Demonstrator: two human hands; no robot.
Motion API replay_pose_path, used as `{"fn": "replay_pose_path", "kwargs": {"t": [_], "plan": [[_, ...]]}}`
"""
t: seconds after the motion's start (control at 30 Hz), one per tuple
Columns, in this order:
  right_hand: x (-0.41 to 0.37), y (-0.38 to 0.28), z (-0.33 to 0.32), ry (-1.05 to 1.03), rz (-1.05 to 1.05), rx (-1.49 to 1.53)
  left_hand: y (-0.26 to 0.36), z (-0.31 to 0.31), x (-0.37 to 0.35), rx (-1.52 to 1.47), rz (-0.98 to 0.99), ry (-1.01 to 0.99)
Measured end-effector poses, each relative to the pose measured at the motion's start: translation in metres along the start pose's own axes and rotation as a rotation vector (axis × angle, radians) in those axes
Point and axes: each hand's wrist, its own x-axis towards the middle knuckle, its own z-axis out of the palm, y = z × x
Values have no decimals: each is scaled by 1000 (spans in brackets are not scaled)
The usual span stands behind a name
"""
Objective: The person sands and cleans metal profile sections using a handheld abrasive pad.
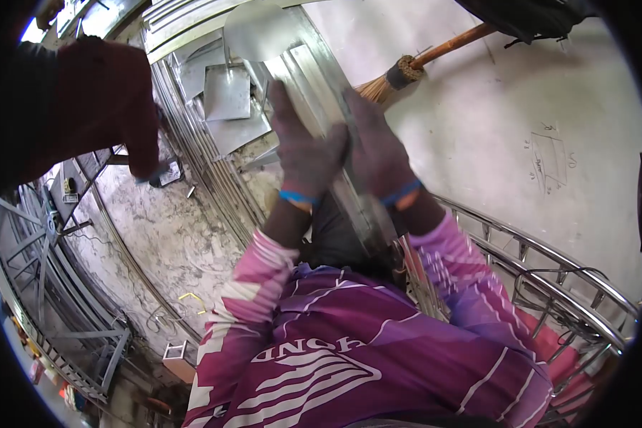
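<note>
Both hands wear dark gloves with blue cuffs and are held up close together in front of my body. My left hand [304, 153] has its fingers spread, the forefinger pointing away from me and the thumb towards the other hand. Beside it, my right hand [379, 146] is tilted, its fingers stretched forward, blurred by motion. Between and below the hands runs a long shiny metal profile [349, 203], also blurred; whether either palm touches it cannot be made out. A blurred round pale shape [254, 33] covers the far end of the metal pieces.
Square metal plates [227, 93] and long metal strips [208, 160] lie ahead to the left. Another person's arm [132, 107] reaches in at the left. A broom [404, 70] leans near the white wall [478, 121]. Chrome railing [549, 267] is at the right, a metal frame [46, 250] at the left.
</note>
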Motion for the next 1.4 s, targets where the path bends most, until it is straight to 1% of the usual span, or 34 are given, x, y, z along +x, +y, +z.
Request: {"fn": "replay_pose_path", "kwargs": {"t": [0.03,0.07,0.1,0.13,0.17,0.23,0.27,0.3,0.33,0.37,0.43,0.47,0.5,0.53,0.57,0.6,0.63,0.7,0.8,0.87,0.93,0.97,1.0,1.03,1.07,1.1,1.13,1.17,1.23,1.27,1.3,1.33,1.37,1.4], "plan": [[24,2,5,-14,-2,2,-5,0,23,32,47,36],[49,6,13,27,-45,2,-10,-1,48,64,96,75],[75,8,19,35,-49,37,-7,-5,73,53,21,64],[100,15,32,2,-2,17,-6,-9,94,44,-51,52],[120,4,27,-46,93,-24,-10,-12,113,96,-39,50],[138,8,34,-24,62,-16,-9,-15,135,172,-1,51],[141,8,35,-19,40,-13,-8,-16,132,175,15,54],[134,10,35,-33,84,26,-9,-16,122,186,-31,29],[121,11,36,-25,111,-8,-3,-16,111,193,-77,4],[104,8,29,-30,95,12,-6,-15,98,201,-62,-15],[48,1,12,-52,55,20,-5,-15,51,128,8,-61],[20,-1,2,-57,20,6,-21,-6,24,201,156,-25],[-12,0,-5,-20,-14,-10,-7,-8,-5,116,53,-75],[-39,0,-10,16,-48,-24,4,-8,-30,57,23,-95],[-57,-5,-16,7,-44,-25,8,-5,-55,3,-4,-94],[-71,-10,-21,-6,14,-7,8,-3,-70,-51,-30,-96],[-76,-13,-26,-17,74,9,7,-1,-73,-53,-37,-104],[-69,-13,-27,-23,83,30,5,2,-77,-17,-6,-92],[-30,-12,-18,-30,64,48,8,-5,-33,-37,-3,-71],[14,-9,-7,-41,45,23,-18,-1,13,103,153,0],[63,2,12,-18,31,56,-19,-8,65,147,130,-1],[90,-6,9,-112,132,28,-15,-12,87,146,41,-6],[116,-5,16,-178,189,-23,-6,-16,106,146,-47,-8],[134,-7,21,-152,169,-84,10,-21,119,157,-183,-29],[140,-4,25,-140,167,-76,4,-20,130,188,-99,8],[143,0,29,-103,108,-72,-4,-20,132,181,-93,6],[140,-3,27,-71,55,-69,-1,-21,130,173,-93,-2],[132,-3,24,-90,86,-40,1,-21,122,158,-121,-16],[101,-1,18,-70,79,-25,0,-21,97,134,-170,-61],[78,-1,15,-62,74,-2,-4,-20,76,166,-68,-67],[51,-2,6,-66,44,13,-18,-13,53,76,68,-58],[21,-4,-6,-72,13,26,-18,-11,25,143,108,-78],[-7,-3,-12,-70,1,7,-13,-8,-5,23,43,-97],[-34,-4,-16,-70,-8,-12,-11,-3,-34,-84,30,-89]]}}
